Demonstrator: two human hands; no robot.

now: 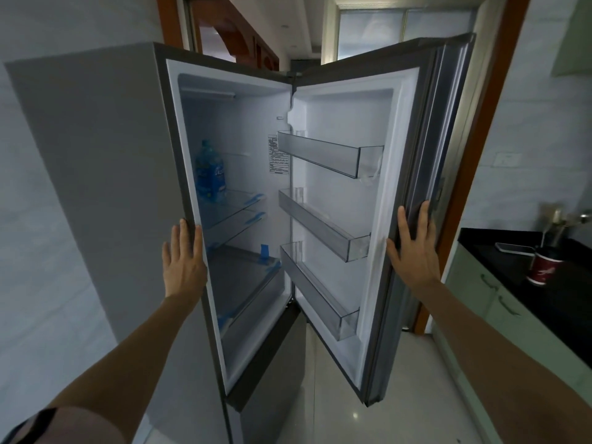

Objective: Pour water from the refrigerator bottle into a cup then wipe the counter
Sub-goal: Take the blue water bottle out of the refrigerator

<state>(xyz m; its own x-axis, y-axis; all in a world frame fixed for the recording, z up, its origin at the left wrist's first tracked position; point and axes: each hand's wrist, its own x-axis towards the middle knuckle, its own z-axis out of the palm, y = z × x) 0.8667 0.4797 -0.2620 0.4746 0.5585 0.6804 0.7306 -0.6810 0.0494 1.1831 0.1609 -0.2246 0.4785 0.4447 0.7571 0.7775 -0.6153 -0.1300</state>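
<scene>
Left hand (183, 257) flat on fridge edge (192, 200), right hand (413, 248) flat on door (426, 149), both grips released. Bottle (209, 173) deep on shelf (237, 203): risk door swings back during reach.

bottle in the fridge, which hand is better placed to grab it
Left, probably. The left hand rests on the fridge body's edge, on the side where the blue bottle stands, while the right hand rests on the open door.

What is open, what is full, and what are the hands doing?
Fridge door: wide open.
Door shelves: empty.
Water bottle: upright on a fridge shelf, untouched.
Red cup: upright on the black counter.
Left hand: flat on the fridge's edge.
Right hand: flat on the door's edge.
</scene>
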